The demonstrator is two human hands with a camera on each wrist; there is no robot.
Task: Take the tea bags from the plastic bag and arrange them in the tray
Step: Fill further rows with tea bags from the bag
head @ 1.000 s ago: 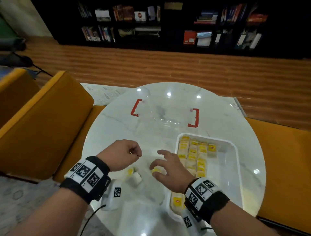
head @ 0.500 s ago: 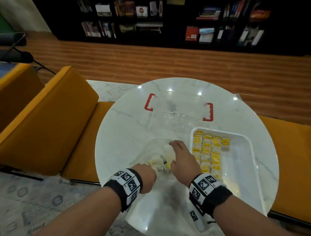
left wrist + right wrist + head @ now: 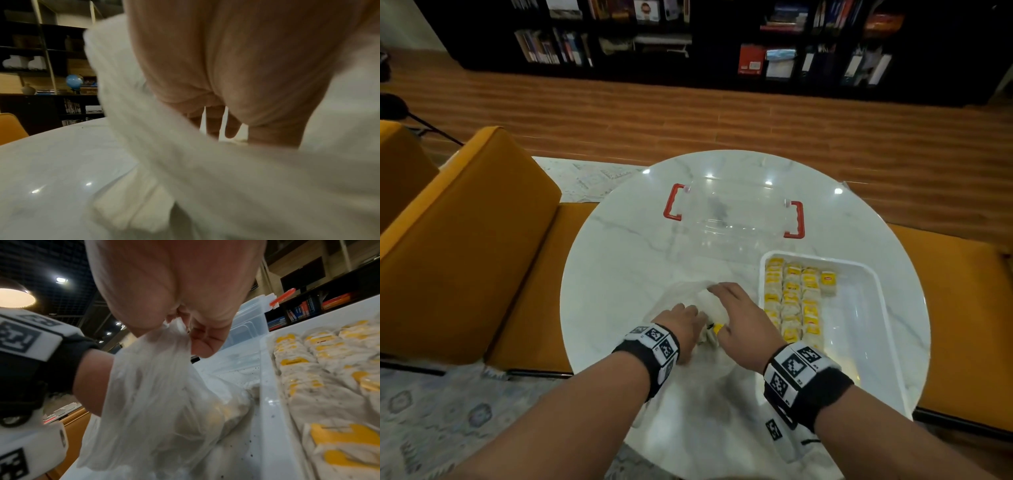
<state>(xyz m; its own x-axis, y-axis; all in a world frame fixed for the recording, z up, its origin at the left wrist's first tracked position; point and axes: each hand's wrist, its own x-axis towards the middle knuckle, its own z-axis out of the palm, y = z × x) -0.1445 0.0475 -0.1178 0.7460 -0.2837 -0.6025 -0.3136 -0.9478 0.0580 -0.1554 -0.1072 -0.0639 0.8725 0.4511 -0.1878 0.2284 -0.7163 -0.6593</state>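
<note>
on the far left we see the mustard-yellow bench (image 3: 465,246) curving round the white marble table (image 3: 619,260). moving in, our left hand (image 3: 681,325) is pushed into the thin plastic bag (image 3: 678,294), which lies crumpled on the near middle of the table; in the left wrist view the film (image 3: 205,178) wraps across the hand (image 3: 236,73) and the picture is blurred, so we cannot tell whether those fingers hold anything, though a few of them (image 3: 213,121) seem to point loosely downward. beside it, our right hand (image 3: 739,318) pinches a gathered fold of the bag's edge between thumb and fingertips, as the right wrist view shows (image 3: 176,331), with pale tea bags (image 3: 216,415) dimly visible through the plastic (image 3: 148,394). a bit of yellow tag (image 3: 717,327) peeks out between the two hands. behind them, farther back on the table, stands a clear plastic box (image 3: 732,219) with red handles. to the right, just beside the bag, sits the white tray (image 3: 873,342), and tea bags with yellow tags (image 3: 791,301) fill its left part in neat touching rows.
</note>
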